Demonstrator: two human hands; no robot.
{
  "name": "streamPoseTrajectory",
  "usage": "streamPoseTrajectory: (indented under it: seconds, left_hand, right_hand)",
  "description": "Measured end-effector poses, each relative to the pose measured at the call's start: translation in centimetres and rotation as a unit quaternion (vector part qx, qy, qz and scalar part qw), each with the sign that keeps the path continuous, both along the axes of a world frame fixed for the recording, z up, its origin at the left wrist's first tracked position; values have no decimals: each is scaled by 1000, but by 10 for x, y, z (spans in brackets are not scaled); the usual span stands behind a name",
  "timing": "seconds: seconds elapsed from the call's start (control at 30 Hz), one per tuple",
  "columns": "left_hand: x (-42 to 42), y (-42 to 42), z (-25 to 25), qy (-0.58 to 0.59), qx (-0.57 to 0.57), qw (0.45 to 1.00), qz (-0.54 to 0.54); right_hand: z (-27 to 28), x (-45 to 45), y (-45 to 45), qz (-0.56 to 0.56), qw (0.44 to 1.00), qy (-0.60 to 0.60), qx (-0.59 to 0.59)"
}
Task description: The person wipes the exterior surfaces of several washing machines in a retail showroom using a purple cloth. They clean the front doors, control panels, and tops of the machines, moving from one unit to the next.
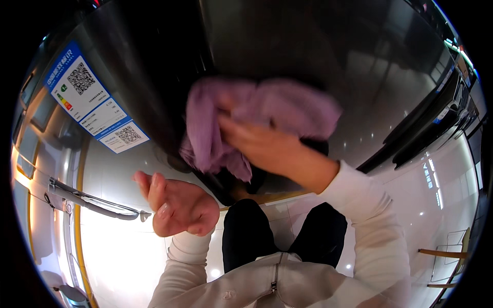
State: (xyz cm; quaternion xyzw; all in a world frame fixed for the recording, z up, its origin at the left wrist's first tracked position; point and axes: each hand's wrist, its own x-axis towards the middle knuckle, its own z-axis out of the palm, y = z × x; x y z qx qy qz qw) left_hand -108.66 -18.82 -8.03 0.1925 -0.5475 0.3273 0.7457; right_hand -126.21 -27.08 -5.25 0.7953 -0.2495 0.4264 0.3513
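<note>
A purple cloth (296, 104), blurred by motion, lies bunched against a dark glossy appliance panel (269, 38). My right hand (265, 146) presses on the cloth, its fingers partly hidden in the folds. My left hand (181, 204) is raised at the lower left, palm up with the fingers partly curled; it holds nothing and is apart from the cloth. Left of the cloth, an energy label (96, 100) with printed codes is stuck on the shiny dark surface.
A grey hose or tube (100, 206) runs along the left. Dark appliance doors or edges (423, 127) stand at the right. A chair (446, 253) is at the lower right on a glossy tiled floor (404, 215).
</note>
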Motion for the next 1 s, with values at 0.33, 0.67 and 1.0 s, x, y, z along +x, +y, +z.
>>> streamPoseTrajectory:
  seconds: [0.33, 0.67, 1.0]
  left_hand:
    - [3, 14, -42, -60, 68, 994, -55]
    - [-21, -20, -35, -38, -1, 990, -133]
    - [-17, -30, -53, -142, 125, 974, -121]
  right_hand:
    - [-179, -83, 0, -68, 985, 101, 121]
    - [-135, 25, -9, -27, 944, -303, 124]
    - [-365, -16, 34, -81, 876, -304, 366]
